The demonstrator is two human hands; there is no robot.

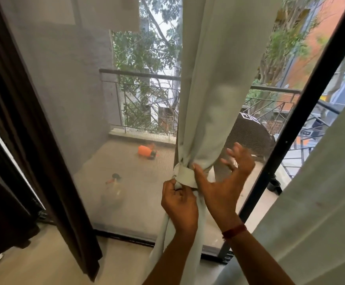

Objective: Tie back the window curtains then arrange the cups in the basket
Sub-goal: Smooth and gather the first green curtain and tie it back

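A pale grey-green curtain (204,83) hangs in the middle of the window and is gathered into a knot (185,174) at its lower part. My left hand (179,204) grips the curtain's tail just below the knot, fingers curled round the cloth. My right hand (225,182) is beside the knot on its right, fingers spread; its thumb touches the knot and gathered fabric. The tail of the curtain (163,233) hangs down between my forearms. No cups or basket are in view.
A dark brown curtain (23,140) hangs at the left. Another pale curtain (315,202) fills the lower right. A black window frame bar (303,103) slants on the right. Behind the mesh screen lies a balcony with a railing (142,99) and an orange object (146,151).
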